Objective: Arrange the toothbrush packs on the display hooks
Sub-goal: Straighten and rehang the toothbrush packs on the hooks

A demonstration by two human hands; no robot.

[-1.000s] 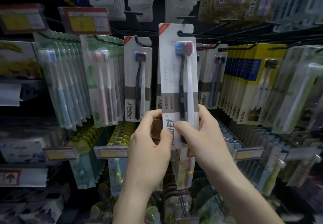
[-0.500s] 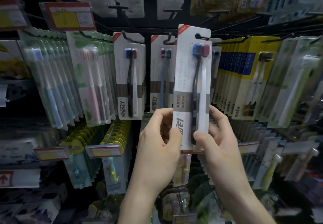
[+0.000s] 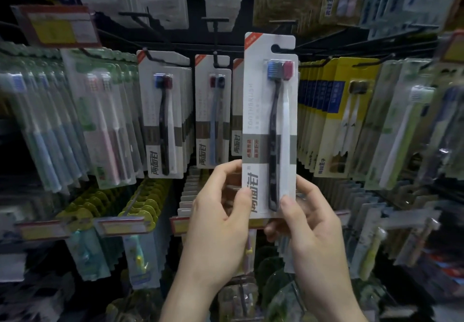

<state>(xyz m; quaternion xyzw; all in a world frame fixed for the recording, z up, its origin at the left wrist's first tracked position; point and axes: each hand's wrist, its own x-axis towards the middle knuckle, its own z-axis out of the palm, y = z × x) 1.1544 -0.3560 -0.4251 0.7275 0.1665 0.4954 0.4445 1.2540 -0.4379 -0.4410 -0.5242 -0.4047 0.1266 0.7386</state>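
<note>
While pinched at its bottom corners by left hand (image 3: 221, 211) and right hand (image 3: 308, 218), thumbs in front, two-brush toothbrush pack (image 3: 270, 125) now carried right of the matching hung rows (image 3: 164, 115), hang slot near an empty-looking display hook (image 3: 313, 64). Not hooked yet; threading next.

Dark shop wall of black wire racks (image 3: 175, 45). Yellow price tags (image 3: 57, 28) up left and down low. Dim light.
</note>
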